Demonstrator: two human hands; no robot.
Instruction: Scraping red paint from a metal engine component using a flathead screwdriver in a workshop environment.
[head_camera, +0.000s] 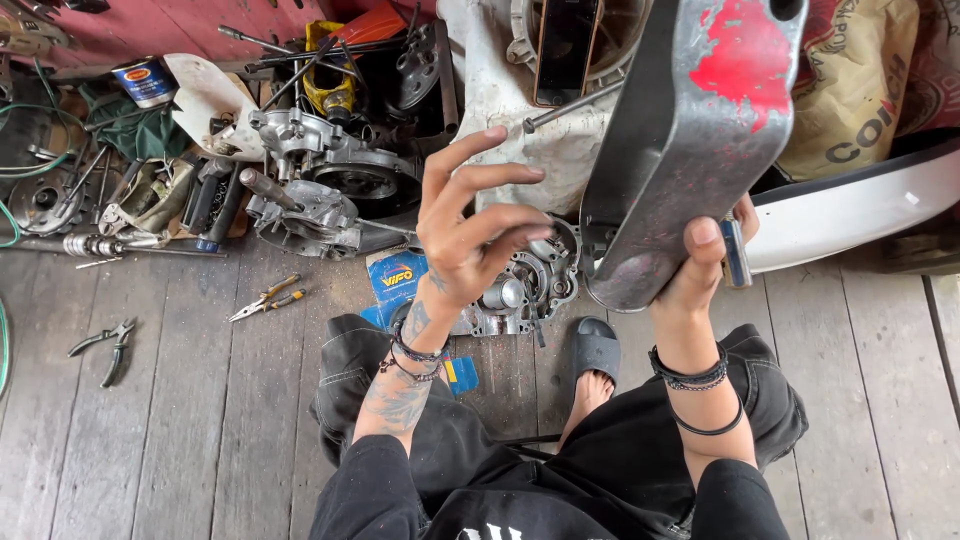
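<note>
The right hand (712, 250) grips the lower end of a grey metal engine cover (690, 130) and holds it raised, thumb pressed on its face. The cover is dull, scuffed aluminium with a patch of flaking red paint near the top. The left hand (470, 225) hovers beside it empty, fingers spread and curled. Below lies an engine casing (525, 285) on a weathered grey plank floor (200, 420), with pliers (265, 297) and more engine parts (320, 180) to the left.

At nine o'clock from me, pliers (103, 345) and yellow-handled cutters (264, 298) on my plank floor (180, 430); tin can (144, 82) at ten.
</note>
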